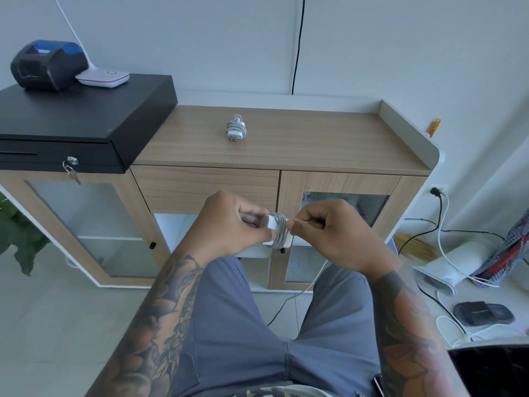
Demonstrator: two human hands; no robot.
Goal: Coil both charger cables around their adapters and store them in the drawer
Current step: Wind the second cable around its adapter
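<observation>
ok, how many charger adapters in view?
2. One charger, already coiled, lies on the wooden cabinet top. The other adapter is held between the left hand and right hand, partly coiled. More could be hidden.

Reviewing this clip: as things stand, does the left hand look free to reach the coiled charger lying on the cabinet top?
Probably not yet. The left hand grips the adapter while the right hand pinches its cable. The path itself looks open: nothing stands between the hands and the coiled charger on the cabinet top.

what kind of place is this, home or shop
Probably a small shop counter or office: a black cash drawer with a key, a receipt printer on it, and a wooden cabinet.
</observation>
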